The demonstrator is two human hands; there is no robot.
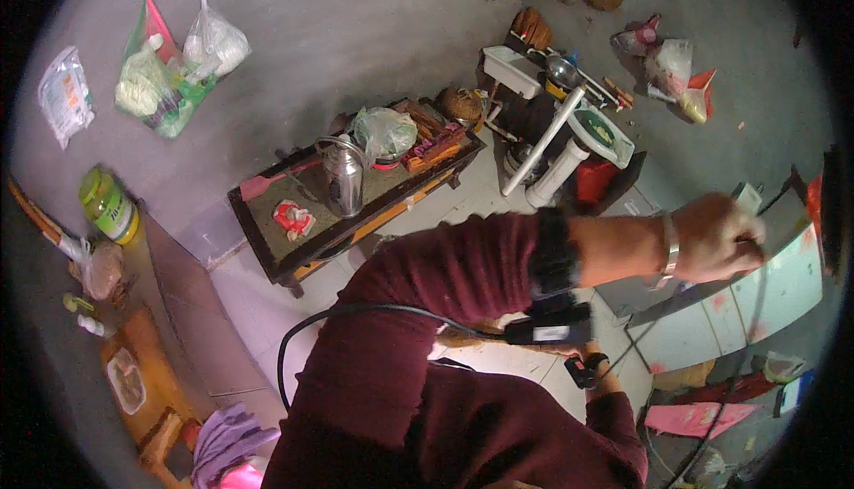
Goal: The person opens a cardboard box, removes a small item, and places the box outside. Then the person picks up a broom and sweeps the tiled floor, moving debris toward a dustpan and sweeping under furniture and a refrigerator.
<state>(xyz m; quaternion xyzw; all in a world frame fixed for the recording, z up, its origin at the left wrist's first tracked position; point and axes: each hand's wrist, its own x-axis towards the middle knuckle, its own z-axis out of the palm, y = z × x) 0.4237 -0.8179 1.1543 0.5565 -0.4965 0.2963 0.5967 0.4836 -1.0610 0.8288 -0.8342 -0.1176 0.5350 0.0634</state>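
My left hand (717, 242), with a metal bracelet at the wrist, is raised across to the right with its fingers curled and blurred. It is in front of a pale cabinet (777, 282) with pink floral marks. A thin dark cord (724, 399) runs up close to the fingers; whether they grip it is unclear. My right hand (572, 350) is lower, mostly hidden behind a black device (550, 332) on my left sleeve. What the right hand holds cannot be seen. A black band with a small device (584, 370) circles the right wrist.
A low dark-framed table (267, 262) bears a metal vacuum flask (343, 182), a plastic bag (385, 132) and a red-and-white packet (293, 219). Behind it stands a rack with a white basin (512, 70). A counter at left carries a green-lidded jar (110, 205) and purple gloves (230, 445).
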